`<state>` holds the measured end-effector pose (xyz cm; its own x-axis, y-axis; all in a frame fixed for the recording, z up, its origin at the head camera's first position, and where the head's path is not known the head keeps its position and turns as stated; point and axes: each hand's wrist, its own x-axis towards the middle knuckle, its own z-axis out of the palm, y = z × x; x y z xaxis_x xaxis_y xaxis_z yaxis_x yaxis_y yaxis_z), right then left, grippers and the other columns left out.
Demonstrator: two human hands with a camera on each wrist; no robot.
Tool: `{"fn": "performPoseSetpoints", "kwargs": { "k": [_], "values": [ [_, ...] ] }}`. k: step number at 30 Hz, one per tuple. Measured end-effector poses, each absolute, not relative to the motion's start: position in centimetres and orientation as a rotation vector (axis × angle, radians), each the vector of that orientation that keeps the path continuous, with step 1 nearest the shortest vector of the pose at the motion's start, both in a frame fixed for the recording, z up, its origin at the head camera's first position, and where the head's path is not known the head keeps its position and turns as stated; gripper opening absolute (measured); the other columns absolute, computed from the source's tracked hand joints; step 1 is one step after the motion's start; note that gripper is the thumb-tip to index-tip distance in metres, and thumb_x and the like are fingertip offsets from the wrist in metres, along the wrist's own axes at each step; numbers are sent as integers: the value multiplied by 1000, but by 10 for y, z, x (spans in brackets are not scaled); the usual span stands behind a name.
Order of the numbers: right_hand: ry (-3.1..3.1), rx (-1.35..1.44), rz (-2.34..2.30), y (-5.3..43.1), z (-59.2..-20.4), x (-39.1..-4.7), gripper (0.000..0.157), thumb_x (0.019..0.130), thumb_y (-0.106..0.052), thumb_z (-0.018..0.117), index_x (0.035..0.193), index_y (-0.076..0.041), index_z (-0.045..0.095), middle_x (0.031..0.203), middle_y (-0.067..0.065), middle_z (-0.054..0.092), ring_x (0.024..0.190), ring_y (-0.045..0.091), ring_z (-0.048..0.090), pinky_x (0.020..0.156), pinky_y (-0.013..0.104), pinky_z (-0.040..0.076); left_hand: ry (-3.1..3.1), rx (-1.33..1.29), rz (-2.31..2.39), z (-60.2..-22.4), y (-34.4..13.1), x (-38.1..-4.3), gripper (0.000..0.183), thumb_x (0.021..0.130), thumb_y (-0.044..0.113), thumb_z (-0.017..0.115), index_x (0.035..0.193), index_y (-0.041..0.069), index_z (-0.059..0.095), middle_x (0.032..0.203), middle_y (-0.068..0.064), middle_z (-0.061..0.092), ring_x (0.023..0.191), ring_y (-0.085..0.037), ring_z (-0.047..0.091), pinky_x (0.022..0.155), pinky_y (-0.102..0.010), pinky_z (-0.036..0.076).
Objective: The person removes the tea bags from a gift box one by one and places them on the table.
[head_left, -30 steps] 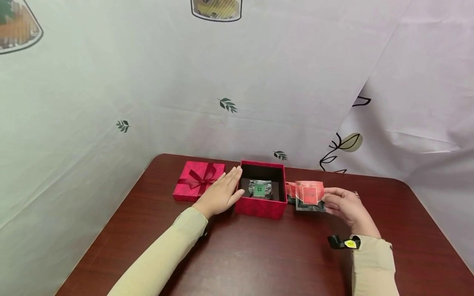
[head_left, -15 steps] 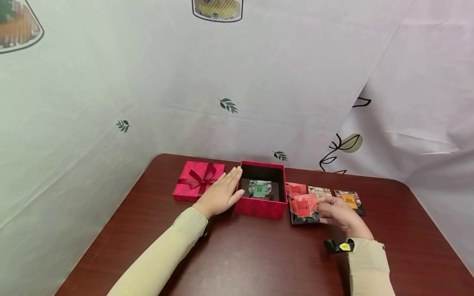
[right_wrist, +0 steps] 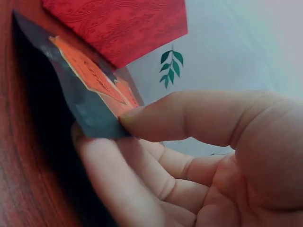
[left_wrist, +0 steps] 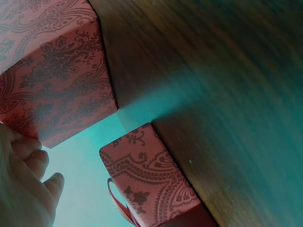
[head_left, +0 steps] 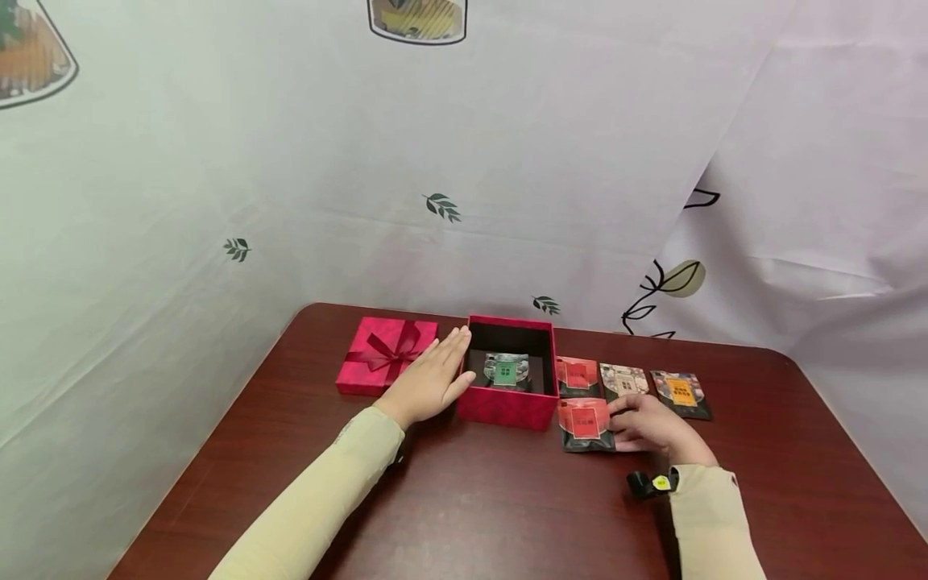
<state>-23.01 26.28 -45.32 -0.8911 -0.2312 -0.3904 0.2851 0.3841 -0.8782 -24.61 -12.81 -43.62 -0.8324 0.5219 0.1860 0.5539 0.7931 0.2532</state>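
My right hand [head_left: 648, 423] pinches the right edge of a red-and-black sachet [head_left: 586, 424] between thumb and fingers, low over the table just right of the box. In the right wrist view the sachet [right_wrist: 90, 90] tilts, thumb on its printed face. With fingers straight, my left hand [head_left: 429, 380] rests against the left wall of the open red gift box [head_left: 507, 408]. Inside that box a green-labelled sachet [head_left: 507, 371] lies on the dark bottom. In the left wrist view, the fingers [left_wrist: 28, 153] touch the patterned box wall [left_wrist: 61, 80].
The red lid [head_left: 380, 354] with a ribbon bow lies left of the box. Behind the held sachet, another red sachet [head_left: 577, 376], a cream-labelled sachet [head_left: 623, 379] and an orange-labelled sachet [head_left: 681, 392] form a row on the brown table [head_left: 464, 507]. A printed cloth [head_left: 507, 161] hangs behind.
My right hand has brought the red-and-black sachet left and down, toward the table in front of the row, uncovering the other sachets. The left hand has stayed at the box.
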Motion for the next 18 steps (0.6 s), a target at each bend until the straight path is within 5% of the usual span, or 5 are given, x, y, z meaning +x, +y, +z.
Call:
{"fn": "performPoseSetpoints", "kwargs": {
  "k": [18],
  "values": [
    [2237, 57, -1447, 248, -449, -224, 27, 95, -2, 64, 115, 8, 48, 82, 15, 62, 57, 16, 66, 57, 33, 61, -2875, -862, -461, -435, -128, -246, 72, 108, 46, 38, 161, 2, 20, 168, -10, 18, 156, -24, 10, 125, -45, 14]
  ]
}}
